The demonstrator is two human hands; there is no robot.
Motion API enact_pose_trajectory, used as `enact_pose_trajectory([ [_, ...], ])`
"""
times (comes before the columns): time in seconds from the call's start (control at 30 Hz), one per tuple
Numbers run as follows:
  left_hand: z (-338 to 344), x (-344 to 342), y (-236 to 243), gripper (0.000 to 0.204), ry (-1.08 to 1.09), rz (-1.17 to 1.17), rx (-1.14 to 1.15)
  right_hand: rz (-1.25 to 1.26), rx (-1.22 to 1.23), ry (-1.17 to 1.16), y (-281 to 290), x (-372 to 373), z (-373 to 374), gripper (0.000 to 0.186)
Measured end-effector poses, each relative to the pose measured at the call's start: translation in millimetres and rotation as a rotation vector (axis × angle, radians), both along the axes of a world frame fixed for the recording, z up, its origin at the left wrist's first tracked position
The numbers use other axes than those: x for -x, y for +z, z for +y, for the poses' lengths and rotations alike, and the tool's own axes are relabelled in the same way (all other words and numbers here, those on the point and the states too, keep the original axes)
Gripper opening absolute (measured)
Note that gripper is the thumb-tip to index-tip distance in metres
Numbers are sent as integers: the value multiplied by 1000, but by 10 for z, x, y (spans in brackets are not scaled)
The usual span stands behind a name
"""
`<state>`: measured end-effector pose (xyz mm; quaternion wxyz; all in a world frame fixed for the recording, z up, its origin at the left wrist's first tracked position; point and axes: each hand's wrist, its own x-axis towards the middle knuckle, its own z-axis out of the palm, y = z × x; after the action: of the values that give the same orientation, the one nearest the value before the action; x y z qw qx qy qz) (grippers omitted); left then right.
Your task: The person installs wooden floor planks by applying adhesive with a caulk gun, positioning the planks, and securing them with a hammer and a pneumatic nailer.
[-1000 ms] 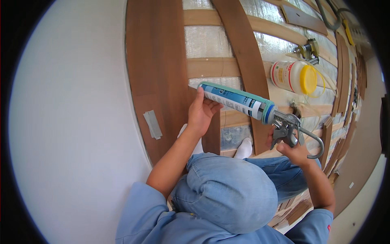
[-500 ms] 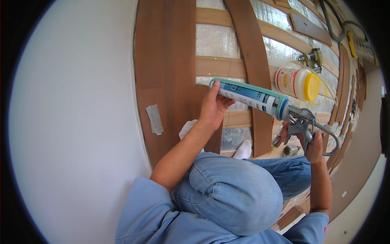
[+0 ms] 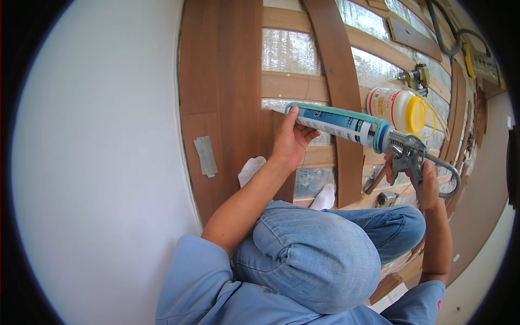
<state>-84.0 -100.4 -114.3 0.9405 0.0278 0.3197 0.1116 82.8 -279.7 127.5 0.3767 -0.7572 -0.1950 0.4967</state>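
Note:
A caulking gun (image 3: 410,151) with a green frame and grey metal handle lies nearly level in front of me, its nozzle end toward the left. In its cradle sits a blue-and-white sealant tube (image 3: 336,124). My left hand (image 3: 291,140) is closed around the front end of the frame, thumb on top. Around the handle and trigger my right hand (image 3: 427,181) is wrapped, with some of its fingers hidden behind the metal. The bent rod hooks out past it to the right. Beneath the nozzle end are brown floor planks (image 3: 238,70).
Pale wooden battens (image 3: 292,85) cross silvery foil (image 3: 290,51). A loose plank (image 3: 338,65) lies over them. Beyond the gun are a white tub (image 3: 395,108) with a yellow lid and a power tool (image 3: 417,77). A hammer (image 3: 375,183) lies near my right hand. A white wall (image 3: 108,162) rises at left.
Both hands have shifted slightly right with the caulking gun, its handle end moving farthest. More of the hammer shows beside my right hand.

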Motion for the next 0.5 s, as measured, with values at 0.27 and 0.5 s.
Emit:
enact_pose_trajectory([
  [0.27,-141,-139,-97,41,-37,-26,43,30,-11,-23,69,-177,-6,85],
  [0.5,-180,-330,-17,41,-109,-24,110,36,10,-78,209,-237,-60,94],
])
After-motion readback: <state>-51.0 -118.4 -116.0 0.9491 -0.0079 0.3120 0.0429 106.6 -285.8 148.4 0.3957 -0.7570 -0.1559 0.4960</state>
